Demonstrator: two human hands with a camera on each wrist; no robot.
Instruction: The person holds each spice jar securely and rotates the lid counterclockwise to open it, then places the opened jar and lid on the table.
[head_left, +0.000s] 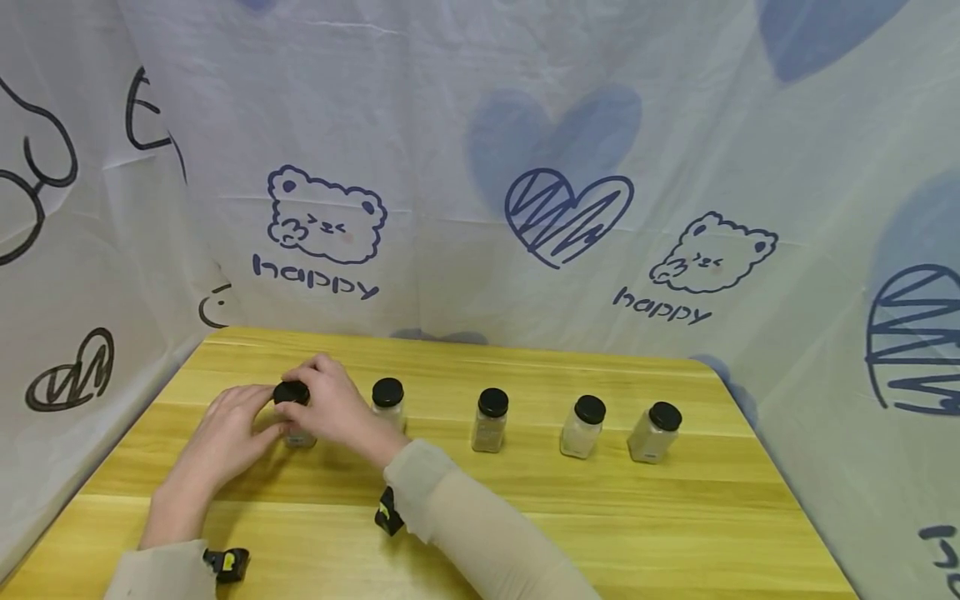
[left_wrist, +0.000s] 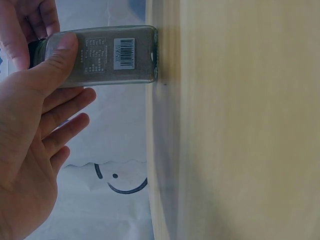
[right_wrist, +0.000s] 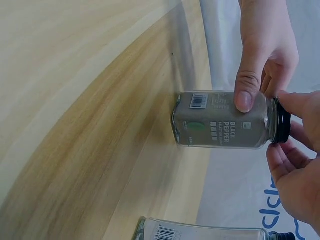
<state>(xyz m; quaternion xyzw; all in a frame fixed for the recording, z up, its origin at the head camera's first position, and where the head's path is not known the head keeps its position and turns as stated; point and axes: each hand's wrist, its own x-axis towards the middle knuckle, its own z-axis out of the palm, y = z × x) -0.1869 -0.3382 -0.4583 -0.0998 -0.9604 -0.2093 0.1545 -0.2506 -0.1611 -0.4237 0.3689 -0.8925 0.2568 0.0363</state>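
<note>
A glass pepper jar (right_wrist: 215,132) with a black lid (right_wrist: 284,122) stands upright at the left end of the table; its print reads BLACK PEPPER and includes a barcode. My left hand (head_left: 228,433) grips the jar's body, thumb pressed flat against one face and fingers on the far side. From above, my right hand (head_left: 333,408) pinches the lid between thumb and fingers. Greyish-brown powder fills most of the jar in the left wrist view. Right beside my right wrist is a second black-lidded jar (head_left: 387,393), partly hidden by that arm.
Farther right, in a loose row, stand a jar of greyish contents (head_left: 490,425), a paler jar (head_left: 581,429) and another pale jar (head_left: 652,433). The yellow wooden table (head_left: 600,525) ends against a printed cloth (head_left: 450,275) at the back and sides.
</note>
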